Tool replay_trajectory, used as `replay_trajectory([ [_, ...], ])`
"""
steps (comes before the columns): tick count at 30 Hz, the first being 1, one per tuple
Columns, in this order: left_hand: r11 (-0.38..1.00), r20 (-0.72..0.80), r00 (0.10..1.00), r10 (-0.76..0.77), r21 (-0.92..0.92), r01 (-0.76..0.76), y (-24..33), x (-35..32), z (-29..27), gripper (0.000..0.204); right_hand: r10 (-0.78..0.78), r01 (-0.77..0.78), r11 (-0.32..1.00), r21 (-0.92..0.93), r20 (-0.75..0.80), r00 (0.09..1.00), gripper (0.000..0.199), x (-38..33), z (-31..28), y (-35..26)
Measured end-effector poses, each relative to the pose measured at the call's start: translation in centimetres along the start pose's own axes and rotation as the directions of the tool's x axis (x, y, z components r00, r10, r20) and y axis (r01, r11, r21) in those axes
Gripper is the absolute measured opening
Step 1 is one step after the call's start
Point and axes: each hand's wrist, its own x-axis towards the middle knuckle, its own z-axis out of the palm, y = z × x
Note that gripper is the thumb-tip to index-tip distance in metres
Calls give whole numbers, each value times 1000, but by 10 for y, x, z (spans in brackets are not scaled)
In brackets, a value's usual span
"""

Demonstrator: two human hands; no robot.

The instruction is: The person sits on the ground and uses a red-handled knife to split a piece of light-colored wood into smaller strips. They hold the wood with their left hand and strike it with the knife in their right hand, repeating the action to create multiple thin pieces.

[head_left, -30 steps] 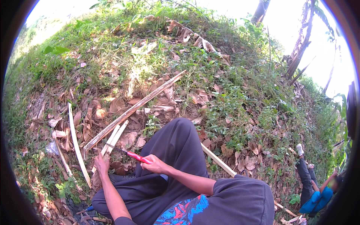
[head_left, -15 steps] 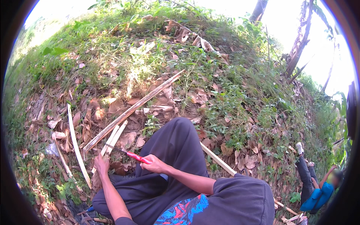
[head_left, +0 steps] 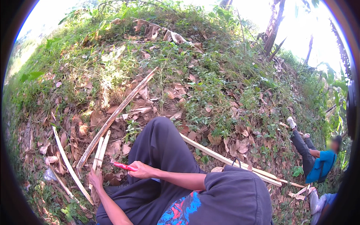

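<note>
My left hand point(head_left: 96, 179) is closed round the lower part of two narrow pale wood strips point(head_left: 100, 152), which lie side by side and point away from me. In my right hand point(head_left: 142, 170) is a knife with a red handle point(head_left: 126, 166). Its thin dark blade reaches left to the strips, just beyond my left fingers. Whether the edge is sunk into the wood is too small to tell. My bent knee point(head_left: 161, 138), in dark trousers, rises beside the right hand.
A long split pole point(head_left: 116, 114) slants across dry leaves ahead. Left lie a curved pale strip point(head_left: 69, 161), a brown strip point(head_left: 62, 182) and clear plastic point(head_left: 48, 174). Long pale strips point(head_left: 213, 157) extend rightward past my knee. A person in blue point(head_left: 320, 165) sits far right; another person's leg point(head_left: 318, 204) shows below.
The view has swung right, so the ground shifts left and more strips and a second person appear. Both hands sit lower in the picture, with more strip showing beyond the knife.
</note>
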Motion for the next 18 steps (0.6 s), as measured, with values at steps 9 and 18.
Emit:
replay_trajectory([
  [9,1000,-20,1000,6,22,-6,-4,-3,2,78,5,-4,1000,-14,11,1000,26,2,-1,4],
  [18,1000,15,1000,-7,14,7,7,-5,-5,71,81,-81,996,35,18,997,25,0,-2,1],
])
